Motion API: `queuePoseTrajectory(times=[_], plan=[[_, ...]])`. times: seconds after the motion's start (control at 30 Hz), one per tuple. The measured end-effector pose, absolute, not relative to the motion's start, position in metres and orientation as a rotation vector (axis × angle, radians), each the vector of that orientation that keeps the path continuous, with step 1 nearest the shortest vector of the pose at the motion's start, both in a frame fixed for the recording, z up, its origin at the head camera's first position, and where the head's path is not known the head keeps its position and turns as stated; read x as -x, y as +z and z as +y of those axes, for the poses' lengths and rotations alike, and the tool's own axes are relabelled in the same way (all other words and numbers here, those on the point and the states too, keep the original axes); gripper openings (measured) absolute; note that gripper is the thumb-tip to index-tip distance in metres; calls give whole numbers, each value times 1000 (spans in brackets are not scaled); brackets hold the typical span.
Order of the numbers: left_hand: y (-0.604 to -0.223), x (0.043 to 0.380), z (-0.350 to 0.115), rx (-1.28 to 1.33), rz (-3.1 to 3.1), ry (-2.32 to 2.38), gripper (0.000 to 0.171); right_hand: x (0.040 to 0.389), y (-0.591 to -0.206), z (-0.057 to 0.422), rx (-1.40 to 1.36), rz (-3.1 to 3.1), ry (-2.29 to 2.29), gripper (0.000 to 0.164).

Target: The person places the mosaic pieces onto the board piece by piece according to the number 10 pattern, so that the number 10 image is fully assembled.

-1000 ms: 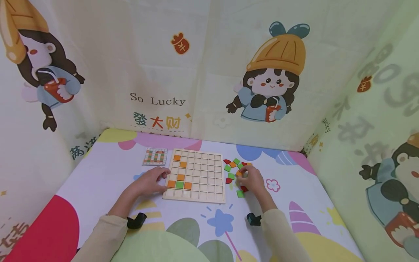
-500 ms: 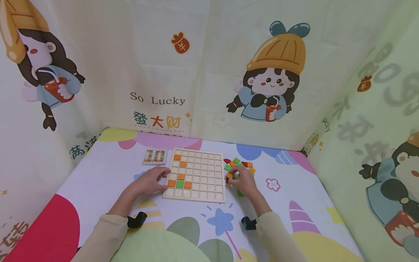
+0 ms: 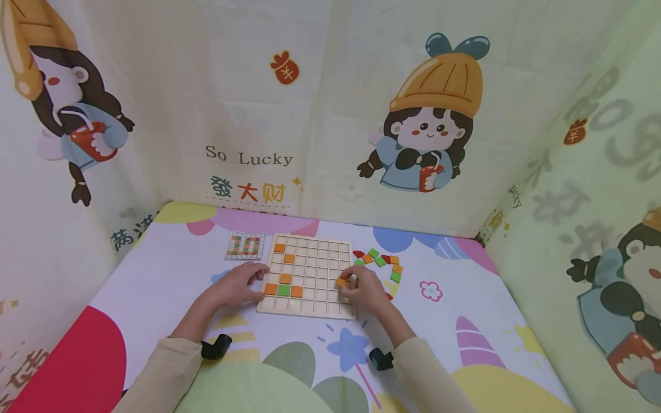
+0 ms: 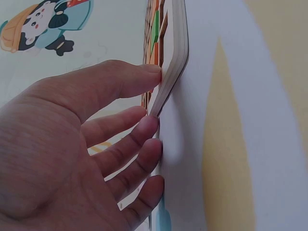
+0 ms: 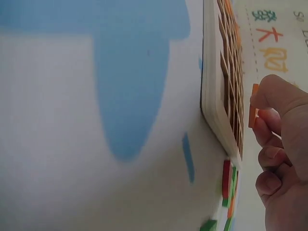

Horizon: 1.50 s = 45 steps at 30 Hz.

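Right now the right hand (image 3: 364,289) pinches an orange tile (image 3: 342,281) between thumb and fingertips, holding it just over the right-hand columns of the wooden grid board (image 3: 310,310) at the centre of the head view; the right wrist view shows the tile (image 5: 252,112) on edge, clear of the board's cells. The left hand (image 3: 237,285) lies with loosely straight fingers against the board's left edge, steadying it and holding nothing. Orange and green tiles already sit in the left columns, and loose tiles (image 3: 379,261) lie scattered just right of the board. As I judge it, the tilted tile could catch on a cell wall and skip into a neighbouring square, or nudge the board if the left hand eases off.
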<state>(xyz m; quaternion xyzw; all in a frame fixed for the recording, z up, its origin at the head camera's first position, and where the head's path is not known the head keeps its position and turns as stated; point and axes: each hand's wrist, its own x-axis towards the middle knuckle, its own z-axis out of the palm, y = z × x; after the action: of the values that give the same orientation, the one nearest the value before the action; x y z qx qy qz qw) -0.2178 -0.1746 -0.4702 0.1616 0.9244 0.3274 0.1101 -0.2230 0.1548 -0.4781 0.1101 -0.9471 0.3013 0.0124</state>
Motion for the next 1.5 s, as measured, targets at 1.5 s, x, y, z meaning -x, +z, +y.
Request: queuePoseTrajectory(times=[1.5], plan=[[-472,219,-175,-499,2724,954,57,215,-478,130,-578,-3038,1025,18]])
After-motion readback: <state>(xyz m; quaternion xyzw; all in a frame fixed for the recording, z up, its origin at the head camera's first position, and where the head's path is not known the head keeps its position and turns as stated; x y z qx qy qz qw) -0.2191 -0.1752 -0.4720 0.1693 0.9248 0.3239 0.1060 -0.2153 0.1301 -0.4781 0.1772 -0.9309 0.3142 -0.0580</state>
